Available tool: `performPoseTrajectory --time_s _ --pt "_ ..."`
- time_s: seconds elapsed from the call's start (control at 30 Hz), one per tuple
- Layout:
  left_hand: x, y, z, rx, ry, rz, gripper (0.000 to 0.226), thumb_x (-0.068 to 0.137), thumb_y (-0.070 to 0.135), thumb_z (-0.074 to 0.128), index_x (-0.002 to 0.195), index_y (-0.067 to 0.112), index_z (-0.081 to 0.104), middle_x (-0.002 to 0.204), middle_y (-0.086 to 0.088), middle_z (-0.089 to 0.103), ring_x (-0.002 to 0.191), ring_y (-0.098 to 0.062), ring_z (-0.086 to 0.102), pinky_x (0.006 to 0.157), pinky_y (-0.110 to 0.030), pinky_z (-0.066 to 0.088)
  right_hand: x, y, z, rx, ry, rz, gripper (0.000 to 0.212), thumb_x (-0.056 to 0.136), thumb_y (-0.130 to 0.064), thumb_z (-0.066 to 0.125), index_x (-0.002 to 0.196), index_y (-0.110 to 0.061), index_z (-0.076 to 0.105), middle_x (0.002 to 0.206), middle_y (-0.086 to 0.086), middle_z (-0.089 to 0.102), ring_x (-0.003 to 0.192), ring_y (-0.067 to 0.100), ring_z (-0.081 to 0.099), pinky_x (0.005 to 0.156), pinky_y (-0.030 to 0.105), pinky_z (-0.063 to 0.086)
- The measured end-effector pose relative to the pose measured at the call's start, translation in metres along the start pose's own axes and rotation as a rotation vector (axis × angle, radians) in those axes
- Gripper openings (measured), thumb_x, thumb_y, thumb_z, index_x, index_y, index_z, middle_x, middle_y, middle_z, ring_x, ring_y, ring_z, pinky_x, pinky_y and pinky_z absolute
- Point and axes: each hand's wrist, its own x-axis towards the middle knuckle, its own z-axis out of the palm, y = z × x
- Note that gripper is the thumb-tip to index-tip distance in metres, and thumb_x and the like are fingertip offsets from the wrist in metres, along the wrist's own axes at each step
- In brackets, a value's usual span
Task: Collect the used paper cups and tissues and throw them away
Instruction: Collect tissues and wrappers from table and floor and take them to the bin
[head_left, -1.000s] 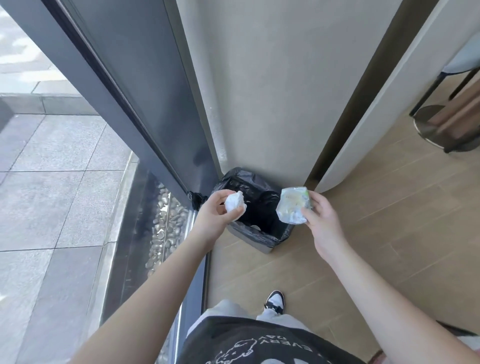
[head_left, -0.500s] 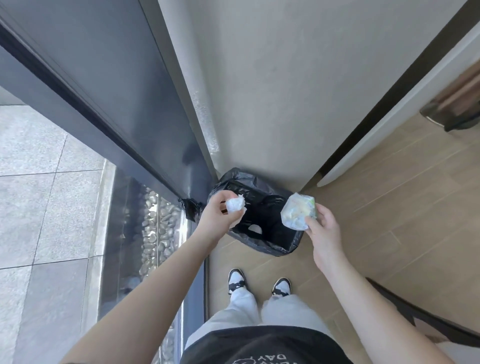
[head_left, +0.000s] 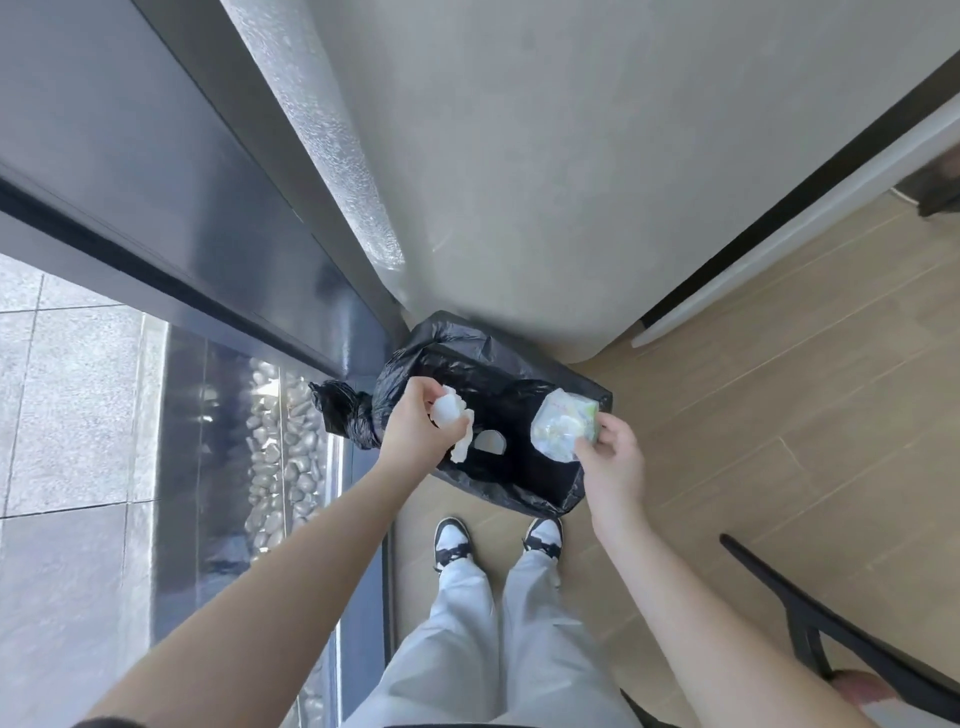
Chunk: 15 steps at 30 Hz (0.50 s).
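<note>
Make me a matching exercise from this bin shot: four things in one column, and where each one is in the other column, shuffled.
Things:
1. crumpled tissue
2. crushed paper cup
3. black bin bag
4. shoes

Places:
A. lining the bin in the corner by the wall
B. pinched in the right hand
C. on the wood floor just short of the bin
D. gripped in the left hand

Pairs: 1-D, 2-B, 3-A, 4-C
</note>
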Motion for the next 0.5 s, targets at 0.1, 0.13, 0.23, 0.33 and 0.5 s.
performPoseTrajectory --time_s 0.1,0.13,0.23,0.33,0.5 --pt "0.009 -0.013 0.011 -0.01 -0.005 -0.006 0.045 0.083 0.031 0.081 0.111 0.027 0.047 0.106 0.018 0.055 0.098 0.003 0.054 0.073 -0.011 0.038 0.009 0.015 0.009 -0.026 -0.007 0.008 0.038 0.087 0.002 0.06 0.115 -0.023 0.058 0.105 -0.008 0.068 0.09 0.003 0.068 0.071 0.014 0.051" --pt "0.012 -0.017 0.013 -0.009 -0.006 -0.011 0.047 0.084 0.03 0.082 0.115 0.028 0.046 0.107 0.018 0.054 0.097 0.002 0.054 0.072 -0.011 0.038 0.012 0.019 0.011 -0.043 -0.007 0.008 0.038 0.087 0.002 0.06 0.115 -0.023 0.059 0.104 -0.01 0.067 0.092 0.007 0.068 0.075 0.02 0.052" --pt "0.018 -0.026 0.018 0.017 -0.015 -0.041 0.057 0.084 0.032 0.081 0.129 0.027 0.046 0.111 0.011 0.055 0.096 -0.002 0.056 0.07 -0.01 0.037 0.018 0.029 0.016 -0.091 -0.01 0.003 0.037 0.087 0.001 0.061 0.113 -0.025 0.059 0.102 -0.014 0.065 0.092 0.007 0.066 0.078 0.026 0.053" --pt "0.022 -0.037 0.019 0.055 -0.019 -0.067 0.066 0.084 0.031 0.082 0.138 0.025 0.044 0.122 0.005 0.057 0.108 -0.014 0.056 0.073 -0.016 0.039 0.021 0.037 0.017 -0.115 -0.026 -0.01 0.038 0.087 0.001 0.061 0.11 -0.029 0.059 0.102 -0.016 0.065 0.092 0.002 0.066 0.074 0.021 0.051" --pt "0.022 -0.046 0.021 0.119 -0.019 -0.095 0.081 0.084 0.021 0.078 0.153 0.022 0.035 0.149 -0.001 0.05 0.134 -0.02 0.049 0.102 -0.031 0.042 0.027 0.053 0.018 -0.103 -0.13 0.024 0.035 0.09 0.004 0.061 0.118 -0.018 0.06 0.112 -0.009 0.064 0.108 0.009 0.062 0.099 0.025 0.047"
